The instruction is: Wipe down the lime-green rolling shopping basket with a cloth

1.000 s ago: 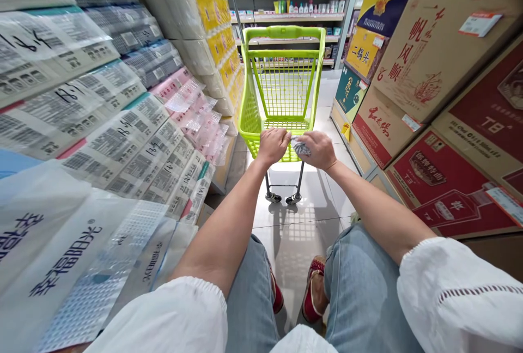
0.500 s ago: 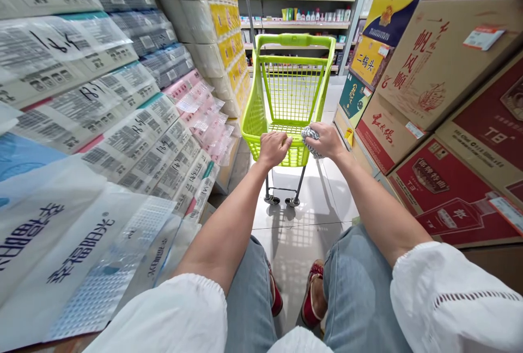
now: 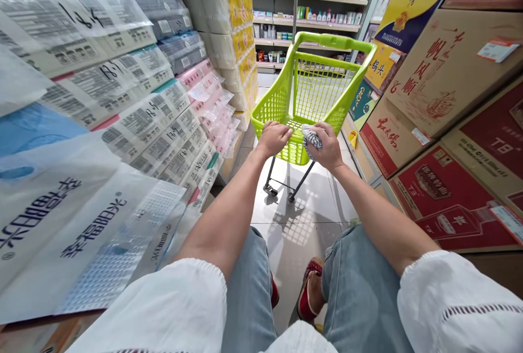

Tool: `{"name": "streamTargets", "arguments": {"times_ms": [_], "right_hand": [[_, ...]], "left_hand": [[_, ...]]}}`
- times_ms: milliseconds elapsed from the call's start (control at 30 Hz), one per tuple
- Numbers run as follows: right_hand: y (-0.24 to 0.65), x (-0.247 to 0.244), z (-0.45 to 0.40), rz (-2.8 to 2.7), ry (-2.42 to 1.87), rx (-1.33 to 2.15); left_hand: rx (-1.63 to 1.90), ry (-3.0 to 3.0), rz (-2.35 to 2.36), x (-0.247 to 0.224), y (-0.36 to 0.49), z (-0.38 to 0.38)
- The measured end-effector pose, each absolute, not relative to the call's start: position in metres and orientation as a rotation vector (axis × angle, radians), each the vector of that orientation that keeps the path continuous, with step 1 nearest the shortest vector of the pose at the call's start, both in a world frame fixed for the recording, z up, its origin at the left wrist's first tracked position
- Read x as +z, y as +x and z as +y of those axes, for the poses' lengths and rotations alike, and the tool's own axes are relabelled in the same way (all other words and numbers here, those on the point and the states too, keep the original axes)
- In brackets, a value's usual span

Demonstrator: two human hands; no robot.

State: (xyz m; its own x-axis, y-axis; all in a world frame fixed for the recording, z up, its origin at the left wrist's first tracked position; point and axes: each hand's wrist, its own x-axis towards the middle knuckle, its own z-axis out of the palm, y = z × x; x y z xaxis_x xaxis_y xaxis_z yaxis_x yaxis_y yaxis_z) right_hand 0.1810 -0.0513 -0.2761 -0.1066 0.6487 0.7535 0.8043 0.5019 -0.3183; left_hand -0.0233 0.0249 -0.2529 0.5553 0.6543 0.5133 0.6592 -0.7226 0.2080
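A lime-green plastic shopping cart [image 3: 278, 99] stands in front of me, its far end angled to the right. My left hand [image 3: 274, 139] is closed over the near rim of its basket, thumb pointing right. In my right hand [image 3: 328, 148] is a crumpled grey-and-white patterned cloth [image 3: 311, 139], pressed against the same rim near the right corner. The fingers under both hands are partly hidden. Below the basket, thin metal legs with small wheels [image 3: 270, 190] rest on the tiles.
Stacked tissue packs [image 3: 139, 108] slope along the left, with plastic-wrapped yellow-and-white packs [image 3: 239, 15] beyond. Cardboard boxes [image 3: 439, 64] are piled on the right. Shelves of bottles and small boxes [image 3: 316, 15] cross the far end. Pale floor tiles [image 3: 281, 255] run between.
The cart has swung round so that its far end points further right. Both hands stay at its near rim, the cloth still in my right one. My view has shifted slightly.
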Motion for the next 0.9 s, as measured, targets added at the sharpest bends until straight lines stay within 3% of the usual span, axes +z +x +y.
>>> {"name": "streamTargets", "arguments": {"times_ms": [333,567,900], "right_hand": [[0.178,-0.322,-0.029,-1.916,-1.323,-0.583],[0.176,-0.365,-0.040,-2.505,-1.346,-0.602],[0.179,-0.314,-0.031,-2.240,-1.295,-0.753]], "left_hand": [[-0.955,-2.891,-1.146,-0.261,0.013,0.025],[-0.999,-2.948,-1.094,-0.259,0.008,0.040],[-1.050,-2.978,-1.075,-0.259,0.007,0.044]]}}
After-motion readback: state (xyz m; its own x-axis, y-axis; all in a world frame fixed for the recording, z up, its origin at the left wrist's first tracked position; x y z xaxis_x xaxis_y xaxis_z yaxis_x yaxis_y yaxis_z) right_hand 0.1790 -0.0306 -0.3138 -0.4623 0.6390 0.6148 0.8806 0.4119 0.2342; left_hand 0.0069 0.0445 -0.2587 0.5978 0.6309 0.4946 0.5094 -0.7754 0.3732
